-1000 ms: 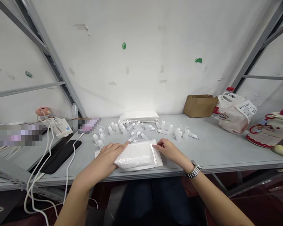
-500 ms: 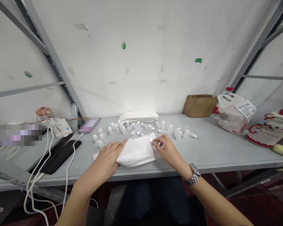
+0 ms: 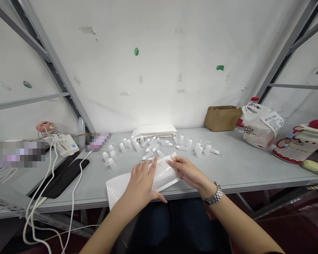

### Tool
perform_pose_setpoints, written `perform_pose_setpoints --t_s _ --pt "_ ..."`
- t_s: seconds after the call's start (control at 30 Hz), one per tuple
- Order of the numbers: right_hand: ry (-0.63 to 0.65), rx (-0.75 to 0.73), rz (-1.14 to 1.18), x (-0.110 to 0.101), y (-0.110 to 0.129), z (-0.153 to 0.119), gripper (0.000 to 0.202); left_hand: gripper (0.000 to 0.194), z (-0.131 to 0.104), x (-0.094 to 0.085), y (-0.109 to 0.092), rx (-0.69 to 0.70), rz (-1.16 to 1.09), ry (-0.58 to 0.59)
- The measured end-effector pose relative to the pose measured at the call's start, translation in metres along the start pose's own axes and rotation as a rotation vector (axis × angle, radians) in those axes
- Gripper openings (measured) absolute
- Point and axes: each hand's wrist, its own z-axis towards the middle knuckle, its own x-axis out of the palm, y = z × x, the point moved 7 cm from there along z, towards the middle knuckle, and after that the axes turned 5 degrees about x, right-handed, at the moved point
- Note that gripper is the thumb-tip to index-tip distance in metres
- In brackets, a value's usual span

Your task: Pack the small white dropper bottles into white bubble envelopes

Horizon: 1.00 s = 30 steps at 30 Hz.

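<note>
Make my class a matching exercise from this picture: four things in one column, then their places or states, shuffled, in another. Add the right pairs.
Things
1. envelope
2. watch
3. bottles
4. paper bag

Places and states
A. some upright, some lying on the table
B. by the wall, near the plastic bag
C. under the left hand
D. worn on the right arm

Right pairs
1-C
2-D
3-A
4-B
</note>
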Motion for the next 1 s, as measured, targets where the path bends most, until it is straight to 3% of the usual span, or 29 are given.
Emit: perform_pose_setpoints --t_s 0.1,0.17,0.23,0.3,0.33,0.4,0.53,0.77,0.83,0.93,1.0 --pt "0.030 -0.048 -0.097 0.001 0.008 -0.004 0.037 0.092 0.005 0.009 -0.010 -0.038 -0.007 0.032" --pt "-0.073 -0.154 -0.300 -0.016 0.022 -0.006 0.034 0.069 0.006 0.009 -0.008 -0.059 -0.036 0.040" --pt "-0.382 -0.288 -0.582 -0.052 0.041 -0.011 0.031 0.055 0.006 0.005 -0.001 -0.065 -0.065 0.023" --pt "-0.802 -0.327 -0.887 -0.090 0.056 -0.023 0.028 0.050 0.005 0.000 0.007 -0.067 -0.095 0.015" --pt "-0.933 -0.298 -1.011 -0.104 0.059 -0.026 0.028 0.052 0.005 0.000 0.010 -0.064 -0.120 0.026" --pt "-1.014 -0.195 -1.156 -0.123 0.056 -0.023 0.027 0.060 0.003 0.002 0.016 -0.043 -0.196 0.073" --pt "-0.920 -0.101 -1.176 -0.134 0.044 -0.009 0.022 0.072 0.001 0.010 0.021 0.009 -0.311 0.142" --pt "-0.838 -0.172 -1.094 -0.119 0.054 -0.014 0.022 0.072 0.005 0.010 0.019 -0.015 -0.286 0.128" --pt "-0.694 -0.239 -0.949 -0.101 0.058 -0.019 0.026 0.068 0.007 0.009 0.018 -0.036 -0.272 0.114" --pt "-0.351 -0.308 -0.603 -0.062 0.056 -0.022 0.026 0.064 0.008 0.010 0.017 -0.038 -0.247 0.085" --pt "-0.253 -0.318 -0.478 -0.044 0.052 -0.021 0.023 0.066 0.009 0.012 0.017 -0.027 -0.232 0.073"
